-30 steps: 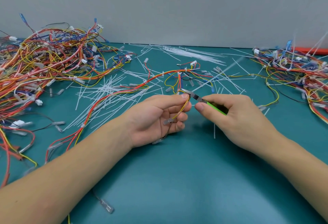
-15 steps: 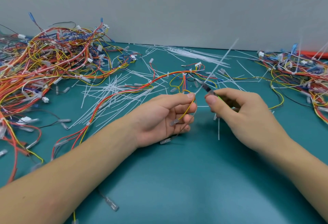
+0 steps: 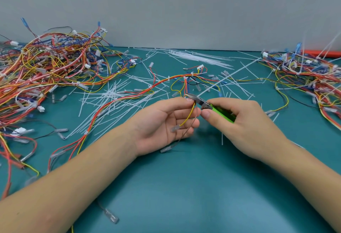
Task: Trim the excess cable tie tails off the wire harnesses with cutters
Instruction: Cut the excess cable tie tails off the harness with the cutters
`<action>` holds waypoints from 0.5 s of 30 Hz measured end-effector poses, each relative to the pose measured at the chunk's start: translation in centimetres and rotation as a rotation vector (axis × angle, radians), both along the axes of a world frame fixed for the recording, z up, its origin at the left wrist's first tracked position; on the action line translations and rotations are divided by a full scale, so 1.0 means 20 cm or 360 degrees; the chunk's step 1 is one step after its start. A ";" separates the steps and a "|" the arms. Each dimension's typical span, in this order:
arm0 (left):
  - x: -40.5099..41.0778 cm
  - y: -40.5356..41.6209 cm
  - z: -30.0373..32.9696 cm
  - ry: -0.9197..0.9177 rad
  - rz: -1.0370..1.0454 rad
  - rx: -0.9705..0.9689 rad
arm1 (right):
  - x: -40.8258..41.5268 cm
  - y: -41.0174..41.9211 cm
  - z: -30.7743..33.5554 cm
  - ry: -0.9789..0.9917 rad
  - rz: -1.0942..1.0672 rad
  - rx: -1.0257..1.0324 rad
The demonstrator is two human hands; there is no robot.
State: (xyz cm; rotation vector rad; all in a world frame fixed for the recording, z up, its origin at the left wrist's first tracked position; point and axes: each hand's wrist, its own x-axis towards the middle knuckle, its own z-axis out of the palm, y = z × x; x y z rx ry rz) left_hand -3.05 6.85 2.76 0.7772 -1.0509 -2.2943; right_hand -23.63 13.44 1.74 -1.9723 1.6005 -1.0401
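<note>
My left hand (image 3: 166, 120) pinches a red, orange and yellow wire harness (image 3: 129, 96) near one end, with a yellow lead and its clear terminal hanging across the palm. My right hand (image 3: 241, 120) grips green-handled cutters (image 3: 219, 110), and their metal jaws (image 3: 198, 100) sit right at my left fingertips. A long white cable tie tail (image 3: 230, 74) rises from that spot up to the right. The harness trails left across the mat and also runs back toward a white connector (image 3: 200, 66).
A big tangle of harnesses (image 3: 46, 70) fills the left side and another pile (image 3: 310, 77) lies at the right. Cut white tie tails (image 3: 114, 100) litter the green mat (image 3: 184, 186), with a bundle of ties (image 3: 199, 57) near the wall. A loose clear terminal (image 3: 110, 216) lies near my left forearm.
The cutters swung away to the right and the tie tail stood up, then my right hand brought the jaws back against my left fingertips. The left hand kept its hold.
</note>
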 end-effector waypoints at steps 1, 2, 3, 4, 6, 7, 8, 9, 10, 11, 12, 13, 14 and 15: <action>0.00 0.00 0.00 -0.0006 0.0000 -0.0006 | 0.00 0.00 0.00 0.0004 0.0001 0.0001; 0.00 0.00 0.00 -0.0014 0.0002 -0.0008 | 0.00 0.00 0.00 0.0011 0.0001 0.0004; 0.00 0.00 0.00 -0.0020 0.0010 -0.0007 | 0.00 -0.01 0.00 0.0015 -0.0002 0.0008; 0.00 0.00 0.01 -0.0026 0.0022 -0.0002 | 0.00 -0.01 0.00 0.0014 -0.0008 0.0012; 0.00 0.00 0.01 -0.0044 0.0036 -0.0008 | -0.01 -0.01 0.00 0.0015 -0.0025 0.0040; 0.00 0.00 0.00 -0.0053 0.0034 -0.0020 | -0.01 -0.01 0.00 0.0030 -0.0035 0.0058; 0.00 0.01 0.00 -0.0057 0.0034 -0.0025 | -0.02 -0.01 0.00 0.0054 -0.0044 0.0073; -0.01 0.01 0.00 -0.0059 0.0037 -0.0022 | -0.02 -0.01 0.00 0.0076 -0.0053 0.0081; -0.01 0.01 0.01 -0.0060 0.0042 -0.0014 | -0.02 -0.01 0.00 0.0091 -0.0063 0.0080; -0.01 0.01 0.01 -0.0057 0.0050 -0.0009 | -0.02 -0.01 0.00 0.0102 -0.0071 0.0073; -0.01 0.01 0.01 -0.0051 0.0059 -0.0008 | -0.02 -0.01 0.00 0.0109 -0.0076 0.0060; -0.01 0.01 0.01 -0.0048 0.0065 -0.0010 | -0.02 -0.01 0.00 0.0110 -0.0075 0.0049; 0.00 0.01 0.01 -0.0050 0.0067 -0.0012 | -0.01 -0.01 0.00 0.0106 -0.0075 0.0048; 0.00 0.02 0.01 -0.0056 0.0061 -0.0025 | -0.01 -0.01 0.00 0.0093 -0.0082 0.0052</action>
